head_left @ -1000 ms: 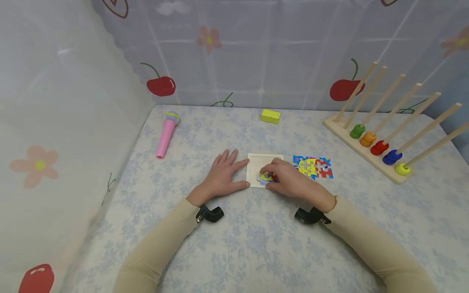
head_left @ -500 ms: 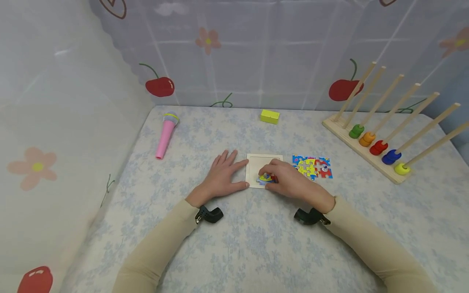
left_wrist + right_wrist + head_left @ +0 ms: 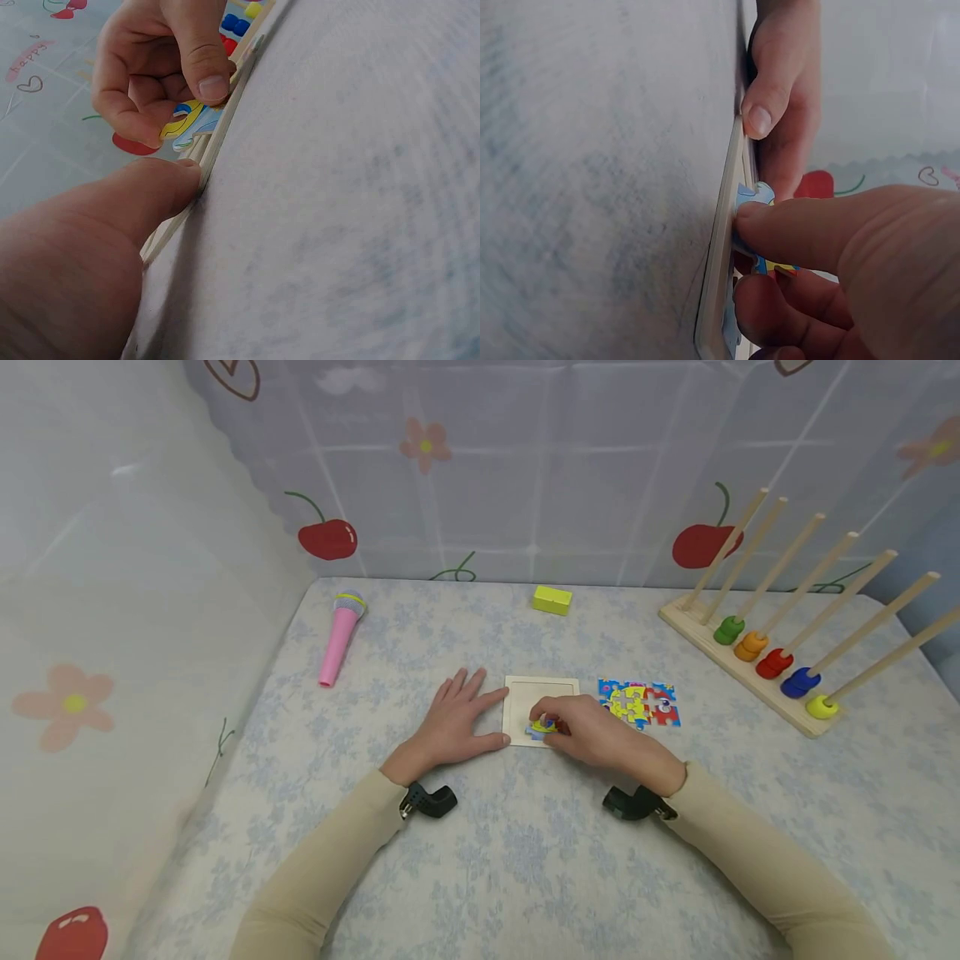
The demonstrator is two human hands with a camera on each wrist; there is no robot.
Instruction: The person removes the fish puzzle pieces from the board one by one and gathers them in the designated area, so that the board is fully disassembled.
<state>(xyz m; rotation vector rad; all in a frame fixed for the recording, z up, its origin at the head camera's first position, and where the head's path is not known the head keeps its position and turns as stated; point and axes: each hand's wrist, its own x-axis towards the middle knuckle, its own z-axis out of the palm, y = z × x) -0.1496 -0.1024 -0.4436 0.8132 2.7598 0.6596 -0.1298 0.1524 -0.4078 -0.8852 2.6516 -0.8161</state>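
Note:
A shallow, pale wooden puzzle tray [image 3: 525, 693] lies on the table between both hands. My left hand [image 3: 453, 722] rests spread on the cloth, its thumb and index fingertip touching the tray's left edge. My right hand [image 3: 596, 731] is over the tray's lower right part and pinches a jigsaw piece [image 3: 540, 727] printed in blue and yellow. In the left wrist view, the piece [image 3: 186, 124] stands tilted at the tray's near edge between thumb and fingers. Some red and yellow print beneath the right fingers is partly hidden. Right of the tray lie several joined jigsaw pieces [image 3: 633, 702].
A pink toy microphone [image 3: 341, 639] lies at the back left. Near the back edge sits a yellow block [image 3: 552, 600]. On the right stands a wooden peg rack [image 3: 750, 668] with tall pegs and coloured beads. A patterned curtain [image 3: 525, 468] closes off the back.
The upper fingers of my right hand have shifted slightly toward me over the piece. My left hand keeps its place at the tray's edge.

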